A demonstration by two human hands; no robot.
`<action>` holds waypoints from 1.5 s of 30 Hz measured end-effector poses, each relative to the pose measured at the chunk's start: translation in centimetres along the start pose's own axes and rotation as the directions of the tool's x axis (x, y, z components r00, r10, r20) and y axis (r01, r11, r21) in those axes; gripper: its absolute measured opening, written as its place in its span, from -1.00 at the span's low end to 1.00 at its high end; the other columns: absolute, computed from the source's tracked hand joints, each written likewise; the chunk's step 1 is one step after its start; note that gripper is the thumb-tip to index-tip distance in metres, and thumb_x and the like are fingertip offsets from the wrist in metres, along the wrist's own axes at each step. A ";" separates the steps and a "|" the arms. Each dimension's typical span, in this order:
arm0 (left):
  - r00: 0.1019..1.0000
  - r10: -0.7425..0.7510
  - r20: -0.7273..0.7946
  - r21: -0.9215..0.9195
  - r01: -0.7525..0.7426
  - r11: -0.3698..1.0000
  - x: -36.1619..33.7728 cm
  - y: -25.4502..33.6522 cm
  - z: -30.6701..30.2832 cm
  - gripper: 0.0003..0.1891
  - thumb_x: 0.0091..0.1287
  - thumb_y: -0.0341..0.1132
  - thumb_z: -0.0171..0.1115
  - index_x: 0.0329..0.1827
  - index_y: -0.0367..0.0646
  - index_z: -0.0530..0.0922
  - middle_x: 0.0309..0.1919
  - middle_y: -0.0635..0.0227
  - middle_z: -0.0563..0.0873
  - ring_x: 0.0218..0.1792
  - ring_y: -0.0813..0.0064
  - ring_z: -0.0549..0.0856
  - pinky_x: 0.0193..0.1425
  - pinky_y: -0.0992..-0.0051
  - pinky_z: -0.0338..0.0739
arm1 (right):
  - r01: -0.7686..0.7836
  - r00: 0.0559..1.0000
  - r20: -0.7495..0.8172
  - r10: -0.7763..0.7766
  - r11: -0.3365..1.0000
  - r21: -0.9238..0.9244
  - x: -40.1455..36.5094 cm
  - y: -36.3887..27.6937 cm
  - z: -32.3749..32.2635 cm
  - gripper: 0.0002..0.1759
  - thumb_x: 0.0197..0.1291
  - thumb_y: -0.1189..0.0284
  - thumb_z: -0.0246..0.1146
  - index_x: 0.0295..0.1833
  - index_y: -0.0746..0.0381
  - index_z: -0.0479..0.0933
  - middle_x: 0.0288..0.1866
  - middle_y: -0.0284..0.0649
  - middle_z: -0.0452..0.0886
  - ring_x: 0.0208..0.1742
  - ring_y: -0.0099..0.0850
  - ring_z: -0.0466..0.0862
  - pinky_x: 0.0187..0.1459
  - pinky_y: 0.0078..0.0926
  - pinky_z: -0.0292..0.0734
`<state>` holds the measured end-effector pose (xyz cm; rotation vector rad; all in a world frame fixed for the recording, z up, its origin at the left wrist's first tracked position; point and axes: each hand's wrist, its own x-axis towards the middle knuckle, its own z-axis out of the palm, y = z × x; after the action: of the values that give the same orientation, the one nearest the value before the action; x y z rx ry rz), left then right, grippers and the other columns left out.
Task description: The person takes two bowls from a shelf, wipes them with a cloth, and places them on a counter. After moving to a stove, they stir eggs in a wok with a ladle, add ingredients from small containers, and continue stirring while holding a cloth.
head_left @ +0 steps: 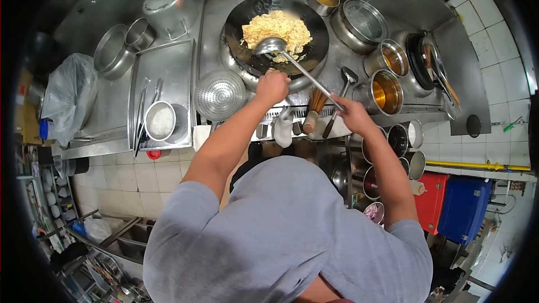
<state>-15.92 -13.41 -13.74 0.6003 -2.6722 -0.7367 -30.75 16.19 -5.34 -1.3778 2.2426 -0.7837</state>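
Observation:
My left hand (273, 86) is closed in a fist at the near edge of a black wok (236, 25), where it grips the wok; the part inside the fingers is hidden. My right hand (352, 115) is wrapped round the end of the long handle of a metal ladle (270, 45). The ladle's bowl rests on a heap of yellow, crumbly food (281, 27) in the wok, perhaps egg or fried rice. Between my hands, a bamboo brush (315, 106) and a dark-handled spatula (346, 78) lie by the stove's front edge.
A perforated strainer (220, 95) lies left of the wok. Further left, a bowl of white grains (160, 120) stands on a metal tray (163, 67). Pots of amber liquid (379, 92) crowd the right side. A folded white cloth (282, 128) hangs at the front edge.

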 end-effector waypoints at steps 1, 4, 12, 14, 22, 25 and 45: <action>1.000 -0.011 0.018 -0.008 0.011 1.000 -0.2 -0.2 0.2 -0.74 0.58 -0.22 0.32 -0.15 -0.22 0.83 -0.09 -0.04 0.84 0.08 -0.14 0.78 0.19 -0.06 0.71 | 0.005 1.000 0.003 -0.005 1.000 0.005 -1.6 0.5 -1.1 -0.27 0.42 0.63 0.41 0.67 0.03 0.56 0.33 0.24 0.75 0.25 0.23 0.78 0.34 -0.10 0.65; 0.994 -0.013 -0.107 -0.033 0.010 0.999 -1.7 1.2 -0.3 -0.74 0.59 -0.22 0.32 -0.18 -0.22 0.82 -0.09 -0.04 0.84 0.07 -0.16 0.78 0.22 -0.07 0.69 | -0.219 0.969 0.067 0.237 0.953 -0.212 -3.8 -0.5 -5.8 -0.27 0.40 0.71 0.39 0.66 0.11 0.57 0.38 0.23 0.75 0.39 0.17 0.77 0.38 -0.20 0.65; 0.976 -0.112 -0.186 0.000 0.114 0.994 -2.5 2.6 1.5 -0.64 0.59 -0.26 0.33 0.29 -0.33 0.74 0.22 -0.14 0.77 0.28 -0.25 0.71 0.46 -0.07 0.59 | 0.058 0.992 -0.113 -0.054 0.998 0.036 3.3 3.2 0.3 -0.25 0.40 0.60 0.42 0.69 0.05 0.53 0.34 0.28 0.73 0.35 0.28 0.71 0.36 0.01 0.63; 0.959 -0.025 -0.281 0.157 0.072 0.985 -4.2 2.4 2.7 -0.34 0.60 -0.23 0.35 0.69 -0.32 0.46 0.41 -0.21 0.68 0.43 -0.29 0.65 0.60 -0.03 0.53 | -0.001 1.000 0.003 0.001 0.999 0.046 2.6 4.2 -0.4 -0.25 0.40 0.60 0.41 0.69 0.05 0.53 0.34 0.28 0.73 0.35 0.28 0.71 0.36 0.00 0.63; 0.894 -0.449 0.000 -0.268 0.432 0.861 -25.0 9.3 -3.7 -0.36 0.58 -0.16 0.44 0.62 -0.30 0.54 0.23 -0.04 0.82 0.21 0.01 0.82 0.41 0.16 0.67 | -0.085 0.984 0.151 0.090 0.996 -0.036 -1.2 6.9 -1.1 -0.18 0.41 0.60 0.44 0.76 0.15 0.43 0.47 0.29 0.67 0.42 0.19 0.73 0.43 -0.12 0.60; 0.619 -0.784 -0.053 -0.603 0.606 0.519 -35.8 8.9 -2.0 -0.54 0.58 -0.20 0.46 0.39 -0.33 0.69 0.03 0.12 0.86 -0.02 0.18 0.88 0.15 0.21 0.74 | 0.122 0.992 0.080 -0.097 0.900 -0.420 1.5 1.8 2.5 -0.05 0.39 0.54 0.49 0.83 0.21 0.27 0.68 0.26 0.48 0.60 0.21 0.56 0.61 -0.06 0.45; -0.610 -0.725 0.321 -0.407 -0.780 0.476 -77.2 16.7 -0.1 -0.38 0.66 0.11 0.35 0.48 -0.20 0.47 0.34 0.05 0.66 0.27 0.18 0.75 0.30 0.24 0.68 | 0.557 -0.392 0.702 -0.595 0.454 0.695 -20.4 -45.8 40.9 -0.22 0.37 0.45 0.55 0.64 0.31 0.46 0.24 0.02 0.77 0.26 -0.13 0.79 0.39 -0.18 0.67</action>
<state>45.83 35.68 -18.15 0.8289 0.7400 -0.5461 33.43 7.63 -6.48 -2.1093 0.1282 0.1254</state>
